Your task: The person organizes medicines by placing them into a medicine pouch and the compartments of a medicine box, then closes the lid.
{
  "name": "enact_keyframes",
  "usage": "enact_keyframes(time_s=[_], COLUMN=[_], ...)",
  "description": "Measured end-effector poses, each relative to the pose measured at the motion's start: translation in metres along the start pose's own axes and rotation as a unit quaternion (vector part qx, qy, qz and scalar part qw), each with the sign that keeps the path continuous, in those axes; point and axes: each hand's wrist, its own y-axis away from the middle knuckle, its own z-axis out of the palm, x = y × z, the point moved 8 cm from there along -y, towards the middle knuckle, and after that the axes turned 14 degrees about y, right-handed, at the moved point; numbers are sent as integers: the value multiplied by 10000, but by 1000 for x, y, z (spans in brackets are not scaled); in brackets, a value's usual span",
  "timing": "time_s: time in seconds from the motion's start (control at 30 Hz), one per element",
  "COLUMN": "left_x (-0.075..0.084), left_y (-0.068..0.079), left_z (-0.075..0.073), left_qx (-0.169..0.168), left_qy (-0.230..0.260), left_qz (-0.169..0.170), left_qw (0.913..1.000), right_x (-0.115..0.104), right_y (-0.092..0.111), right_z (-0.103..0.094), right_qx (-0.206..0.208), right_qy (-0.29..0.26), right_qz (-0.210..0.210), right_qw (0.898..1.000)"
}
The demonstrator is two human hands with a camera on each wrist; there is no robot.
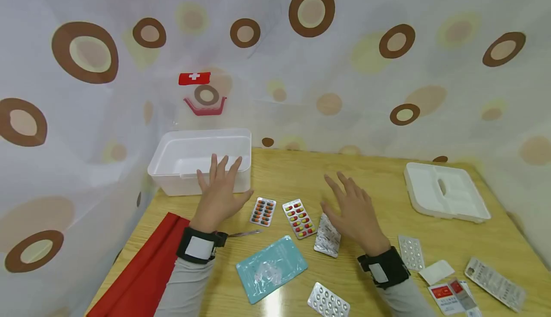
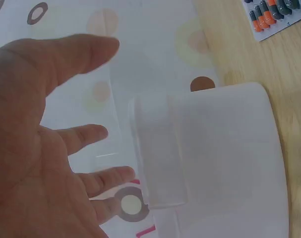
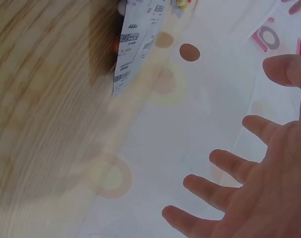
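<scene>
My left hand (image 1: 219, 197) has its fingers spread in front of a white plastic box (image 1: 172, 181), overlapping its front wall in the head view. In the left wrist view, that box (image 2: 229, 158) appears beyond the fingertips. Holding nothing, my right hand (image 1: 356, 212) hovers with fingers apart beside a silver-backed blister pack (image 1: 328, 238). Between the hands lie a blister pack of orange and dark capsules (image 1: 263, 212) and one of red and yellow capsules (image 1: 299, 219). A slim metal tool (image 1: 246, 234) pokes out by the left wrist.
Behind the box rises a clear lid with a red cross label (image 1: 194, 78) and pink handle (image 1: 209, 111). A teal packet (image 1: 271, 269) and silver blister pack (image 1: 328, 301) lie in front. Rightward are a white divided tray (image 1: 465, 190) and several packs. Red cloth (image 1: 142, 269) drapes left.
</scene>
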Motion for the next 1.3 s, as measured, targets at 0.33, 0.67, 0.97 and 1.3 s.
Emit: enact_keyframes(time_s=[0.33,0.67,0.97,1.3], left_x=[-26,-63,-78,-94], left_y=[-14,10,36,54], left_z=[-38,-79,-87,-57], left_qx=[-307,139,-862,-2372], left_qy=[-105,204,550,999], left_qz=[-521,-944,-1444,-1459], left_qw=[9981,9952,9842,9552], right_x=[-11,-30,-28,-24], right_y=[-9,-11,-1,21], right_z=[-7,3,4,22], right_qx=[47,-23,-557,-1498], right_qy=[-141,-526,-874,-1485], right_qz=[91,-158,-144,-323], right_qw=[9998,9985,9945,9770])
